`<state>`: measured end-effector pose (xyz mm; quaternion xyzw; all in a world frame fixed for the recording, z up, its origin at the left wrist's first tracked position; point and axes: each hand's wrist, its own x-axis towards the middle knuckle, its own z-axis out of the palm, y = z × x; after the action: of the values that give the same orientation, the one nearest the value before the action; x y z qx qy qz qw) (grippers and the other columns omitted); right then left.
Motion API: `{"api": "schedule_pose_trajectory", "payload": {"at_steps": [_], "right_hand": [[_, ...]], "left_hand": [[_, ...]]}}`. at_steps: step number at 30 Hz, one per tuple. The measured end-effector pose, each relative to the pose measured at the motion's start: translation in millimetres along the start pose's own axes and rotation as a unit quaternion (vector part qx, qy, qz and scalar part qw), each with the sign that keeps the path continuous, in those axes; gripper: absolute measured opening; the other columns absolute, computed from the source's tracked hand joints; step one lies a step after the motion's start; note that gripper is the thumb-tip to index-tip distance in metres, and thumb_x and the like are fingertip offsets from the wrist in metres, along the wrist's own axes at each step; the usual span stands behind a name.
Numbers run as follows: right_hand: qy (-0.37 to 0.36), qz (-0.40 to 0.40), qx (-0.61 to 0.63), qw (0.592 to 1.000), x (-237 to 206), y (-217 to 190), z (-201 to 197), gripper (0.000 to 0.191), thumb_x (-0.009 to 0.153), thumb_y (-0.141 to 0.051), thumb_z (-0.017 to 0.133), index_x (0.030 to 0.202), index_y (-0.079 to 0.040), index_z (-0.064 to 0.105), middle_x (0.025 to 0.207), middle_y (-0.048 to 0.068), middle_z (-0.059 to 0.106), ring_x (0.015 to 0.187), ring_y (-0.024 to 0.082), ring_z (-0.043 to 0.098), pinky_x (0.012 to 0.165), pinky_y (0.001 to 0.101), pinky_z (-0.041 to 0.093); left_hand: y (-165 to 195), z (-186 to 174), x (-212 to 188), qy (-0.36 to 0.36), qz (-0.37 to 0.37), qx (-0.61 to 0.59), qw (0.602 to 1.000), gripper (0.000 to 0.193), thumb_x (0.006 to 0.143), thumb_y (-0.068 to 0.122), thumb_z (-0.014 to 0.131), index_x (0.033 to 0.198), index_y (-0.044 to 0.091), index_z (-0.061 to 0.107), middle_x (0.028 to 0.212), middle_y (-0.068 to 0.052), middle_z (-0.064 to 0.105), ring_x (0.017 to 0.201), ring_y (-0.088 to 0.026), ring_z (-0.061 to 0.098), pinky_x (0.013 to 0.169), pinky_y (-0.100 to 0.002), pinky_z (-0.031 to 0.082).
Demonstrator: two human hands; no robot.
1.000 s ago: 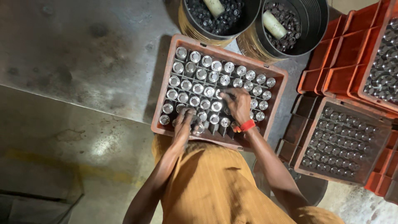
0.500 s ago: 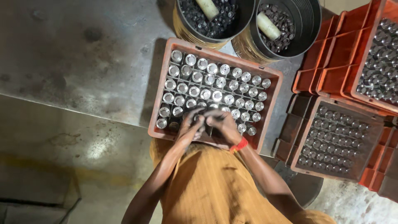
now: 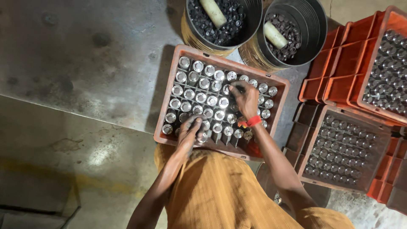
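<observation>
A red-brown plastic crate [image 3: 169,91] stands in front of me, filled with rows of upright shiny metal cylinders [image 3: 199,97]. My left hand [image 3: 188,133] is at the crate's near row, its fingers curled around the top of one cylinder. My right hand [image 3: 246,99], with a red band at the wrist, reaches into the middle of the crate. Its fingertips pinch a cylinder [image 3: 234,89] in the third row from the far side. My orange garment [image 3: 220,195] fills the bottom of the view.
Two round black bins [image 3: 254,12] [image 3: 316,29] of small dark metal parts stand beyond the crate, each with a pale roll on top. More orange crates of metal parts [image 3: 339,85] [image 3: 303,144] are stacked at the right. Grey concrete floor [image 3: 85,63] lies to the left.
My hands were together at the near row half a second ago. The right hand has moved away toward the crate's middle; the left hand stays at the near row.
</observation>
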<state>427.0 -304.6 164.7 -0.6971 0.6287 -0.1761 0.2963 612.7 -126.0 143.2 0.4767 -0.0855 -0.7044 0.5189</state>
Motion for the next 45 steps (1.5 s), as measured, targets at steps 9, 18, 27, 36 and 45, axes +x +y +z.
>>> {"api": "schedule_pose_trajectory", "payload": {"at_steps": [9, 18, 27, 36, 45], "right_hand": [[-0.284, 0.098, 0.344, 0.890, -95, -6, 13, 0.023, 0.088, -0.012, 0.081, 0.110, -0.005, 0.080, 0.106, 0.014, 0.078, 0.093, 0.025, 0.071, 0.087, 0.0399, 0.058], [0.133, -0.178, 0.017, 0.975, 14, 0, -3, 0.016, 0.090, -0.015, 0.081, 0.101, -0.005, 0.081, 0.099, 0.014, 0.079, 0.088, 0.028, 0.071, 0.087, 0.0412, 0.051], [0.116, -0.033, -0.005, 0.993, 31, -10, -6, 0.019, 0.091, -0.025, 0.082, 0.103, -0.009, 0.081, 0.086, 0.014, 0.074, 0.076, 0.027, 0.069, 0.076, 0.0431, 0.053], [0.077, -0.135, -0.017, 0.988, 134, 32, -108, 0.023, 0.106, -0.021, 0.066, 0.120, -0.005, 0.074, 0.101, 0.017, 0.077, 0.083, 0.023, 0.072, 0.078, 0.0412, 0.056], [-0.322, 0.096, -0.160, 0.928, 175, 31, -119, 0.050, 0.090, -0.015, 0.067, 0.139, -0.014, 0.056, 0.100, 0.017, 0.072, 0.065, 0.028, 0.063, 0.060, 0.0472, 0.050]], "left_hand": [[12, 12, -13, -0.068, -0.034, 0.014, 0.997, 0.049, 0.096, 0.025, 0.068, 0.142, 0.022, 0.052, 0.078, 0.000, 0.060, 0.053, -0.004, 0.044, 0.044, -0.019, 0.031], [13, 6, -13, 0.004, -0.022, 0.069, 0.997, 0.021, 0.100, 0.027, 0.067, 0.117, 0.015, 0.070, 0.094, 0.003, 0.064, 0.070, -0.003, 0.053, 0.055, -0.019, 0.042], [21, 12, -20, 0.031, -0.052, 0.033, 0.998, 0.017, 0.099, 0.023, 0.065, 0.113, 0.016, 0.070, 0.092, 0.004, 0.064, 0.068, -0.002, 0.054, 0.050, -0.019, 0.036], [30, 24, -30, 0.062, -0.060, 0.030, 0.996, 0.029, 0.103, 0.037, 0.055, 0.115, 0.014, 0.070, 0.074, 0.003, 0.056, 0.055, -0.003, 0.039, 0.048, -0.021, 0.026], [13, 33, -32, 0.089, -0.028, 0.003, 0.996, 0.025, 0.100, 0.031, 0.060, 0.114, 0.013, 0.069, 0.107, 0.008, 0.067, 0.070, -0.003, 0.049, 0.054, -0.022, 0.031]]}}
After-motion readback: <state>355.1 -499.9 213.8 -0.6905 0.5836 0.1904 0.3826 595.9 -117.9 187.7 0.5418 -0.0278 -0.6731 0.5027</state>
